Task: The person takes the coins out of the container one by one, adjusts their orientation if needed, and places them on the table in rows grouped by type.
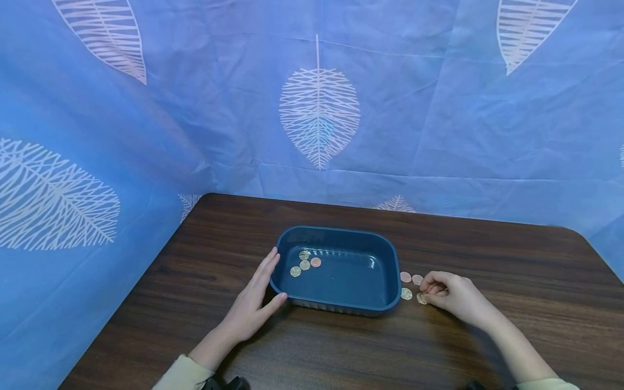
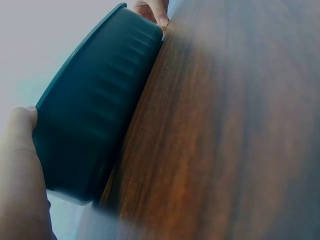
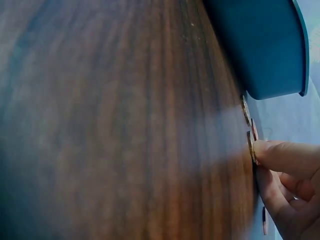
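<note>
A dark blue rectangular tray stands on the table with several gold and copper-coloured coins lying in its left part, one of them a copper coin. My left hand rests against its left side, fingers straight along the wall and thumb at the front rim. Right of the tray, my right hand pinches a gold coin between thumb and finger, low at the tabletop. Close by lie another gold coin and two copper coins, the nearer to the tray almost at its wall.
The dark wood-grain table has rounded far corners. Behind it and on the left hangs a blue cloth with white leaf prints. In the right wrist view another coin lies beyond my right hand.
</note>
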